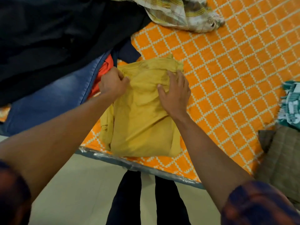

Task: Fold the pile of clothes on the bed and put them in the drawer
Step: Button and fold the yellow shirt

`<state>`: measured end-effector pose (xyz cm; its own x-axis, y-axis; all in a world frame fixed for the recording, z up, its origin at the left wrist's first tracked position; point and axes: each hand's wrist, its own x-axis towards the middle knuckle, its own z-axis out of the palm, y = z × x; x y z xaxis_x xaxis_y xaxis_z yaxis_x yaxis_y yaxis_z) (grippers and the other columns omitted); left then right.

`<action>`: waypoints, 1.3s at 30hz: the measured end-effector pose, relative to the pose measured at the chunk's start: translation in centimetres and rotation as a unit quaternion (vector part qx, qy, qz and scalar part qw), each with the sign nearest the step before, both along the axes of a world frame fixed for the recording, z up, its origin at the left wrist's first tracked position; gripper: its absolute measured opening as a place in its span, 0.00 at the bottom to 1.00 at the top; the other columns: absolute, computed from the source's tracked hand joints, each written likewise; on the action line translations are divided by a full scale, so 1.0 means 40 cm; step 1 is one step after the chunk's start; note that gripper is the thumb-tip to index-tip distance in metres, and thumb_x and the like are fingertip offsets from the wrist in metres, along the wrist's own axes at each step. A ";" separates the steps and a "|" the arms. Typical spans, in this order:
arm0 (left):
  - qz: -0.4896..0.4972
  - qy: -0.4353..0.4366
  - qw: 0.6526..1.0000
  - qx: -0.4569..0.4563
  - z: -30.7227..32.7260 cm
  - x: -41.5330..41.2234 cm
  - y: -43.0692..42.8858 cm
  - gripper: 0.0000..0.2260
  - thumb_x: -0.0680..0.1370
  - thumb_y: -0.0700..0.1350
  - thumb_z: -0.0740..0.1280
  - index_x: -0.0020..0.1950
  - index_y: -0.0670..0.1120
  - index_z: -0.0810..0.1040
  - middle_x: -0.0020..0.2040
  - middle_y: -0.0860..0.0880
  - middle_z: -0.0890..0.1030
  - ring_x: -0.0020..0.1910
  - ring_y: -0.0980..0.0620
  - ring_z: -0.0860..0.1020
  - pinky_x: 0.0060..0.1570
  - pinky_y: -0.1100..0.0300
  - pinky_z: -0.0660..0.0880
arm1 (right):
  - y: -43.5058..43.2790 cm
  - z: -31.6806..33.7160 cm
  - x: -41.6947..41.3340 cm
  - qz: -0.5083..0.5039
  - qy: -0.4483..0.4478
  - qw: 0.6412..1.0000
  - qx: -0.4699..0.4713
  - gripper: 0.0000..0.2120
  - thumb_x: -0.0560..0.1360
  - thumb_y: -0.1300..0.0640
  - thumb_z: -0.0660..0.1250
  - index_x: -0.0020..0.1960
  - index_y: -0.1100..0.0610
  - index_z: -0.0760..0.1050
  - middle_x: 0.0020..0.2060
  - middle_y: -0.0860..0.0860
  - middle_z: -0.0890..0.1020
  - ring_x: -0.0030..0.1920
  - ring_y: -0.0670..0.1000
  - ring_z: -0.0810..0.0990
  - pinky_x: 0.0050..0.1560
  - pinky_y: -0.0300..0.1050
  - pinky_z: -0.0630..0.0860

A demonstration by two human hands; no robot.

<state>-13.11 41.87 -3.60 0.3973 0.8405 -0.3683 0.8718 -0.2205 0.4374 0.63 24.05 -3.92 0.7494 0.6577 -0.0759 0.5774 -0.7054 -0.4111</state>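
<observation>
A mustard-yellow garment (142, 120) lies partly folded near the front edge of the bed (227, 75), which has an orange sheet with a white lattice pattern. My left hand (112, 82) grips the garment's upper left corner with curled fingers. My right hand (176, 93) presses flat on its upper right part, fingers spread. A pile of clothes lies to the left: a black garment (53, 34), blue jeans (52, 98) and an orange-red piece (103, 72).
A pale checked cloth (183, 13) lies at the back of the bed. A green-and-white cloth (292, 103) and a brown checked cloth (282, 156) sit at the right edge. My legs (146, 200) stand on the pale floor by the bed's front edge.
</observation>
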 end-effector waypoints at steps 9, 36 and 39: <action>-0.312 -0.059 0.942 0.108 -0.015 -0.021 0.079 0.24 0.78 0.45 0.63 0.74 0.50 0.67 0.64 0.43 0.71 0.53 0.40 0.76 0.43 0.48 0.76 | 0.048 -0.020 0.065 0.013 -0.052 0.998 0.042 0.26 0.76 0.35 0.62 0.67 0.49 0.76 0.59 0.50 0.78 0.64 0.54 0.74 0.73 0.67 0.60; -0.073 0.088 0.978 0.175 0.037 0.055 0.091 0.14 0.76 0.42 0.57 0.57 0.42 0.77 0.58 0.40 0.76 0.58 0.37 0.73 0.50 0.45 0.70 | 0.180 0.007 0.207 -0.001 -0.158 0.987 0.000 0.18 0.83 0.40 0.54 0.57 0.48 0.78 0.53 0.48 0.79 0.55 0.53 0.76 0.55 0.52 0.64; -0.062 -0.017 0.968 0.244 0.047 0.028 0.023 0.17 0.73 0.42 0.58 0.61 0.45 0.74 0.61 0.44 0.74 0.59 0.42 0.72 0.51 0.48 0.67 | 0.101 0.032 0.052 -0.037 -0.157 0.979 0.121 0.15 0.82 0.43 0.60 0.58 0.49 0.80 0.56 0.49 0.81 0.56 0.54 0.78 0.56 0.53 0.71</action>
<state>-12.01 42.77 -1.72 0.5112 0.8561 0.0760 0.8124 -0.5101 0.2826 2.70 28.09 -2.64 0.7569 0.5709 0.3180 0.6535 -0.6537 -0.3817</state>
